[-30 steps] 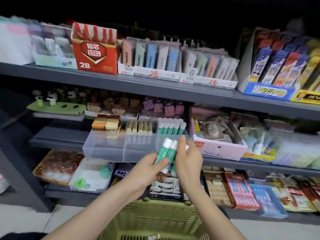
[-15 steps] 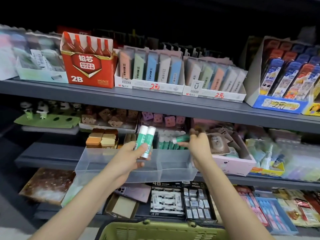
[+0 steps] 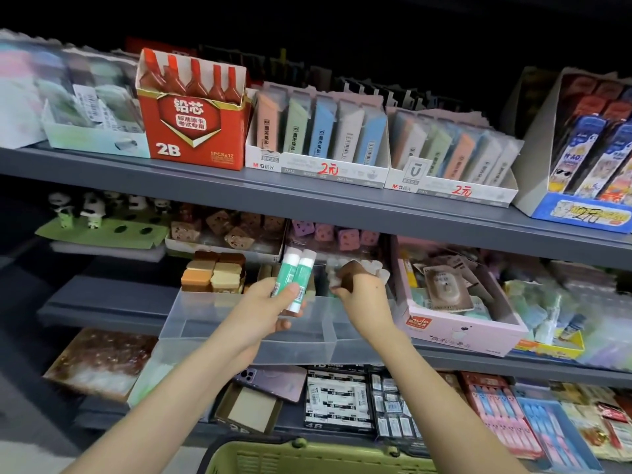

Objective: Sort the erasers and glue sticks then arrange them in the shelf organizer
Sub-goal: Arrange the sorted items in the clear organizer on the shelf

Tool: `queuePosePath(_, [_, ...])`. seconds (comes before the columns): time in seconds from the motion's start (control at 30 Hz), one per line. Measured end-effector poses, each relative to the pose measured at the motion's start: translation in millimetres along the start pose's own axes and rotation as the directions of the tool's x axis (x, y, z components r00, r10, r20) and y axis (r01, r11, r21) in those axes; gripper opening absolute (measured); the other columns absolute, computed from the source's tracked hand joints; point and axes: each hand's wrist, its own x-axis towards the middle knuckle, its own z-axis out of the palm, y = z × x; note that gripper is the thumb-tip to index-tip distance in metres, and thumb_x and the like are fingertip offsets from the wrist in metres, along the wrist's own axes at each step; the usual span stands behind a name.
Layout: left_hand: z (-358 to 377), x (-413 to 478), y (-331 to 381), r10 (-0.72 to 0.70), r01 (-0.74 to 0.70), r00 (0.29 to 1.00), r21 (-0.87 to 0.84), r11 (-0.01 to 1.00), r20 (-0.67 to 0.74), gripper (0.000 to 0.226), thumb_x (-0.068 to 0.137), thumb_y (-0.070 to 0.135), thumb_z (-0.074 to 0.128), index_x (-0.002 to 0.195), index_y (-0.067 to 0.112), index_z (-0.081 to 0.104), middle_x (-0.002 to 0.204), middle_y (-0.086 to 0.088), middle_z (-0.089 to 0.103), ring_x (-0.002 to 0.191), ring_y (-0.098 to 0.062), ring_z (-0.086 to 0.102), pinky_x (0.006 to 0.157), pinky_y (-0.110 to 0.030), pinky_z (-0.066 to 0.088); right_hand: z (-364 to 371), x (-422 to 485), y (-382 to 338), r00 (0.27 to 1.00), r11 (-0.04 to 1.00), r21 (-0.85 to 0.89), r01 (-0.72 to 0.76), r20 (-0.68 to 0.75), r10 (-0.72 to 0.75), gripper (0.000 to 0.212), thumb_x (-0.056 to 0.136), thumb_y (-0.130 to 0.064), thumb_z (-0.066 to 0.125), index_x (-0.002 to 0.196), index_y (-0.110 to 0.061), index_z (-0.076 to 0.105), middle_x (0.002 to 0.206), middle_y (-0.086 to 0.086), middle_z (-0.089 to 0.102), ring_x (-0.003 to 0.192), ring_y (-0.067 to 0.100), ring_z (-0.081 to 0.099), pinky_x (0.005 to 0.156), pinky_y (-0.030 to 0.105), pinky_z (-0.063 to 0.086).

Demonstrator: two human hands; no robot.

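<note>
Two glue sticks (image 3: 294, 272) are clasped, seemingly for shelving, in the left hand (image 3: 268, 311); at three o'clock, the right hand (image 3: 363, 297) has a grip that cannot be told.

Two glue sticks (image 3: 294, 278) in left hand (image 3: 270, 311); right hand (image 3: 364, 297) perhaps inside organizer (image 3: 236, 325).

reaching up and forward with both bare arms, angling the left forearm (image 3: 178, 388) in from the lower left and the right forearm (image 3: 437, 388) in from the lower right. gripping two glue sticks (image 3: 294, 271) upright, side by side, in the left hand (image 3: 266, 306), pressing the thumb across their fronts. holding the right hand (image 3: 360, 290) just beside it, wrist bent, curling blurred fingers forward; grasp impossible to judge.
</note>
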Motion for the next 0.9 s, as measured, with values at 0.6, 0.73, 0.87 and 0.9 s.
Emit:
queuePosePath(0.6, [10, -9, 3, 0.041, -0.063, 0.974, 0.091, 0.994, 0.221, 0.015, 0.095, 0.023, 0.051, 0.103, 0.018, 0.062, 0.083, 0.004, 0.069, 0.069, -0.001, 0.064, 0.060, -0.018, 0.049, -44, -37, -24, 0.977, 0.703, 0.711, -0.027, 0.168, -0.132, 0.013, 0.093, -0.019, 0.059, 0.095, -0.012, 0.069, 0.076, -0.002, 0.070, 0.067, 0.008, 0.059, 0.057, 0.022, 0.048])
queuePosePath(0.73, [9, -6, 4, 0.067, -0.074, 0.992, 0.071, 0.995, 0.104, 0.017, 0.095, 0.022, 0.052, 0.101, 0.008, 0.061, 0.078, 0.000, 0.062, 0.065, -0.005, 0.059, 0.055, -0.018, 0.047, -66, -30, -11, 0.994, 0.728, 0.685, -0.010, -0.075, 0.085, 0.009, 0.088, -0.019, 0.063, 0.083, -0.012, 0.064, 0.064, 0.001, 0.070, 0.057, 0.012, 0.062, 0.054, 0.022, 0.050])
queuePosePath(0.87, [1, 0, 5, 0.115, -0.114, 0.993, 0.136, 0.984, 0.001, 0.021, 0.097, 0.026, 0.049, 0.104, 0.008, 0.057, 0.068, 0.002, 0.040, 0.060, -0.008, 0.036, 0.055, -0.020, 0.034, -70, -18, 8, 0.944, 0.960, 0.279, 0.018, -0.320, 0.076, 0.012, 0.084, -0.021, 0.064, 0.079, -0.011, 0.058, 0.062, -0.002, 0.063, 0.057, 0.016, 0.059, 0.052, 0.025, 0.041])
queuePosePath(0.9, [1, 1, 5, 0.119, -0.116, 0.993, 0.131, 0.985, -0.012, 0.020, 0.097, 0.028, 0.048, 0.105, 0.011, 0.057, 0.068, 0.003, 0.039, 0.059, -0.008, 0.035, 0.055, -0.021, 0.033, -65, -15, 10, 0.957, 0.983, 0.181, 0.014, -0.288, 0.040, 0.010, 0.084, -0.019, 0.063, 0.080, -0.012, 0.057, 0.060, -0.004, 0.061, 0.055, 0.012, 0.055, 0.050, 0.024, 0.037])
